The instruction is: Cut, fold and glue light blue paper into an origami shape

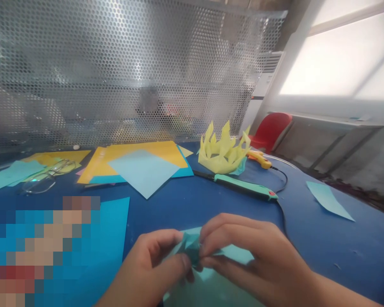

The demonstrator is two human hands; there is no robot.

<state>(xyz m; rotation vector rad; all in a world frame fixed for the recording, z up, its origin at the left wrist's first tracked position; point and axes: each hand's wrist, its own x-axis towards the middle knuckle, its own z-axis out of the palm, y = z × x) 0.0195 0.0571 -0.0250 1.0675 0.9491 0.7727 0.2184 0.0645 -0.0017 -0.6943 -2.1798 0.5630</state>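
Between my two hands is a small folded piece of teal paper [192, 247], creased into several facets. My left hand [156, 264] pinches it from the left with the thumb in front. The fingertips and thumb of my right hand [246, 251] close on its right side. Beneath my hands lies a light teal paper sheet [208, 290], partly hidden by them. Beyond my right hand rests a green-handled tool with a cord [246, 186], and behind that stands a yellow folded-paper crown [222, 153].
A stack of yellow paper [134, 151] with a light blue square [144, 170] on top lies ahead. Glasses [41, 183] and paper pieces are at the left, near a blue sheet [112, 238]. A yellow glue gun [259, 159] and a teal slip [329, 200] lie to the right.
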